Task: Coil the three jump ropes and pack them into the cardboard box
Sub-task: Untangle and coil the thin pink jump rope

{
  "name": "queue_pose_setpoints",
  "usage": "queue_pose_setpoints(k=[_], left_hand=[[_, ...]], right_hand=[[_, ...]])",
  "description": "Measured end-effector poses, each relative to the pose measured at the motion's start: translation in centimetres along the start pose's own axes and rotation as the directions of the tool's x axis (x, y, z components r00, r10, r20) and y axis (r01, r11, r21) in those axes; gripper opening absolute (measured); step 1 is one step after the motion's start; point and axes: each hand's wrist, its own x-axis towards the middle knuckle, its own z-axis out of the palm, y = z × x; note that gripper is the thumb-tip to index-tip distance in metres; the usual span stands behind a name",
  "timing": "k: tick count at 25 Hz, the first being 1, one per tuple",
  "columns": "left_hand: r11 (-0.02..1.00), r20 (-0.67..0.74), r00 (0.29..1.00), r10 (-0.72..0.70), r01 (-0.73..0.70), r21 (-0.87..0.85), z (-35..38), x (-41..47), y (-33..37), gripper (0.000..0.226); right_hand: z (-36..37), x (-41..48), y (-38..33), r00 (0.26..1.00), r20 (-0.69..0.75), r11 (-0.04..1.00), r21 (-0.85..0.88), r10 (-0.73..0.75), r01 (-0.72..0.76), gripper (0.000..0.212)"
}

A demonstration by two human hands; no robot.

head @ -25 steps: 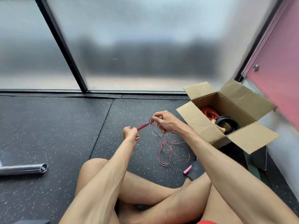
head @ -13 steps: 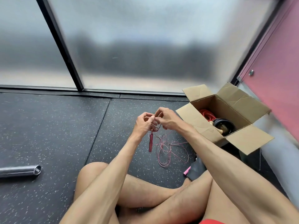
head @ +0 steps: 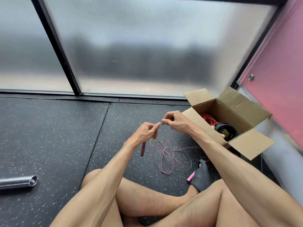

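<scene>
Rope lies tangled on floor; left hand grips it, handle dangling below; right hand pinches it just beside, box at right.

The loose rope lay on the floor, left of the cardboard box holding two coiled ropes.

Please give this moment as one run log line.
step: coil third rope | left hand: grips pink rope, handle hangs below | right hand: pinches it | cardboard box: red rope, black rope inside
</scene>
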Motion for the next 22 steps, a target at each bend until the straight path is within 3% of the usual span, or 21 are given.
queue_pose_setpoints(k=[4,9,11,12,14,16,17,19,22], left_hand=[[0.934,0.073,0.997,0.004,0.023,-0.358,0.5,0.1,2.5,0.081],[0.913,0.088,0.989,0.117,-0.072,-0.402,0.0,0.3,5.1,0.043],[0.903,0.095,0.988,0.118,-0.067,-0.424,-0.3,0.5,5.9,0.038],[0.931,0.086,0.99,0.114,-0.076,-0.358,-0.4,0.6,6.2,0.038],[0.996,0.064,0.994,0.093,-0.094,0.013,-0.6,1.1,6.8,0.038],[0.917,0.032,0.996,0.083,-0.089,0.388,-0.7,1.4,7.4,0.035],[0.893,0.004,0.996,0.088,-0.081,0.443,-0.7,1.6,7.5,0.034],[0.952,-0.039,0.995,0.091,-0.076,0.297,-0.6,1.9,7.1,0.033],[0.988,-0.021,1.0,0.023,-0.025,-0.151,-0.4,1.9,6.2,0.036]], right_hand=[[-0.7,0.2,-0.3,0.991,-0.133,0.98,0.198,0.015,0.012,0.012],[-1.2,0.0,2.0,0.969,-0.238,0.947,0.32,0.073,0.007,0.024],[-0.8,-0.2,2.6,0.962,-0.254,0.923,0.385,0.102,0.004,0.034],[-0.5,-0.4,2.8,0.959,-0.258,0.91,0.414,0.114,0.003,0.035],[0.2,-0.7,3.2,0.954,-0.272,0.899,0.437,0.129,0.003,0.033],[0.9,-0.9,3.4,0.947,-0.294,0.907,0.42,0.127,0.009,0.034],[1.1,-0.9,3.5,0.944,-0.306,0.911,0.413,0.124,0.014,0.035],[1.3,-0.7,3.5,0.937,-0.331,0.912,0.409,0.111,0.036,0.037],[1.1,-0.4,3.8,0.934,-0.341,0.911,0.411,0.105,0.048,0.038]])
